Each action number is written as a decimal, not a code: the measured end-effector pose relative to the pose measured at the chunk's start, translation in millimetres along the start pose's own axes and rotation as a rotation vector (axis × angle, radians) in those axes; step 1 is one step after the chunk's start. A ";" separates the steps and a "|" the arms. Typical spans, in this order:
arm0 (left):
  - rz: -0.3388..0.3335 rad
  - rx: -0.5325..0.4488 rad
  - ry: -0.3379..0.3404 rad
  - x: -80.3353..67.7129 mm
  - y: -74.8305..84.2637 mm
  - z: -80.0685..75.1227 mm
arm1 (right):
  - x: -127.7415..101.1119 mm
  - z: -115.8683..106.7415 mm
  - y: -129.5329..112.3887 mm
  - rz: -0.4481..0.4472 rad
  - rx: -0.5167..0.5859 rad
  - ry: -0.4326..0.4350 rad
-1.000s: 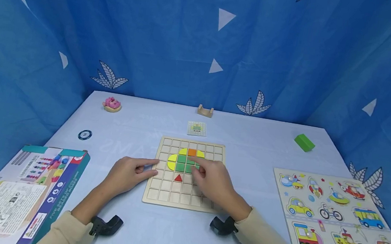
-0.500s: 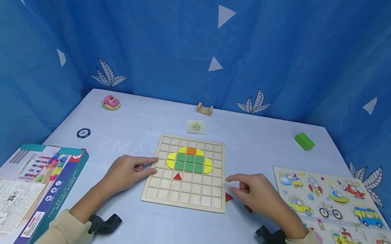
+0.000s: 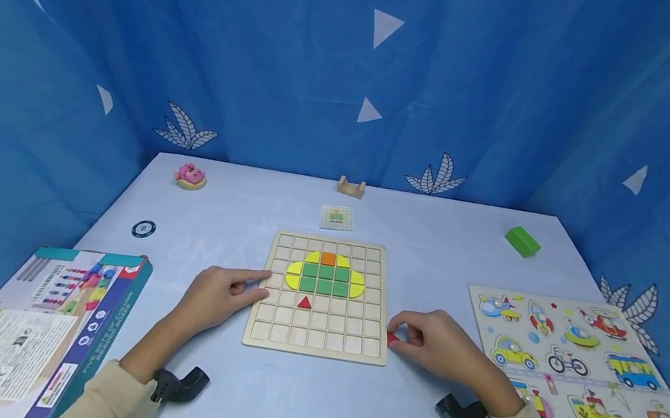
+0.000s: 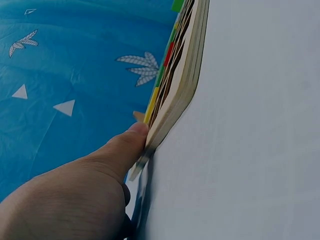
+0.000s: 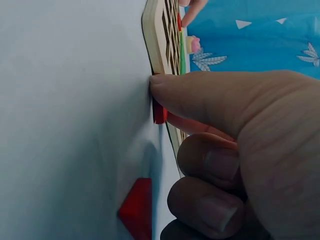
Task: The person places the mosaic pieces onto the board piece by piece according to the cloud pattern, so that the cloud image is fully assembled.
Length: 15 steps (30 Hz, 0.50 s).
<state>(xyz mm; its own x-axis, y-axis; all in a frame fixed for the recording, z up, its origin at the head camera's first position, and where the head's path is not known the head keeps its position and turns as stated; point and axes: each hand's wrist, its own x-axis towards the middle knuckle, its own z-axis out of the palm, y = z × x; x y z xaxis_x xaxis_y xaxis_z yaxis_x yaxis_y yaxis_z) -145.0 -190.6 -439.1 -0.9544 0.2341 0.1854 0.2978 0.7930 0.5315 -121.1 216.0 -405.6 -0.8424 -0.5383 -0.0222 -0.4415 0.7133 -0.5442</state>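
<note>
A wooden grid board (image 3: pixel 315 339) lies in the middle of the pale blue table, with yellow, green and orange tiles (image 3: pixel 325 275) set into it and a red triangle (image 3: pixel 305 302) one row below. My left hand (image 3: pixel 223 293) rests beside the board, its fingers straight and touching the left edge (image 4: pixel 165 120). My right hand (image 3: pixel 419 338) pinches a small red piece (image 3: pixel 391 339) on the table at the board's lower right corner (image 5: pixel 159 111). Another red triangle (image 5: pixel 137 207) lies on the table under that hand.
A vehicle peg puzzle (image 3: pixel 579 364) lies to the right, a toy box (image 3: pixel 32 325) at the left. Farther back are a green block (image 3: pixel 522 242), a pattern card (image 3: pixel 337 217), a small wooden stand (image 3: pixel 351 187), a pink toy (image 3: pixel 190 176) and a round token (image 3: pixel 143 229).
My right hand left the tiles on the board, swung out to the table on the right, then came down to the board's lower right corner and pinched a red piece. The left hand stayed put.
</note>
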 end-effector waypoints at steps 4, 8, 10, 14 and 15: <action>0.005 0.004 0.003 0.3 1.0 -1.2 | 0.4 1.8 -1.3 0.010 0.003 0.009; 0.010 -0.001 0.006 -0.1 0.8 -2.0 | 0.5 3.8 -2.8 0.015 0.007 0.015; 0.010 -0.003 0.007 -0.2 0.5 -2.1 | 0.2 4.8 -3.4 0.016 0.006 0.021; 0.003 -0.010 0.001 -0.1 0.0 -1.3 | -0.8 6.1 -3.8 0.029 -0.005 0.039; 0.001 -0.011 0.000 0.1 0.0 -0.9 | -1.0 6.1 -3.8 0.036 -0.011 0.045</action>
<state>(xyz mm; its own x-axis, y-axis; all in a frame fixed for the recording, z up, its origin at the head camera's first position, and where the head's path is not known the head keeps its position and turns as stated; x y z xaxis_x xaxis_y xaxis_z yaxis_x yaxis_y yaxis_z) -145.1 -191.1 -438.3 -0.9541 0.2350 0.1855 0.2988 0.7867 0.5402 -116.6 211.1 -408.6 -0.8707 -0.4917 -0.0034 -0.4141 0.7370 -0.5342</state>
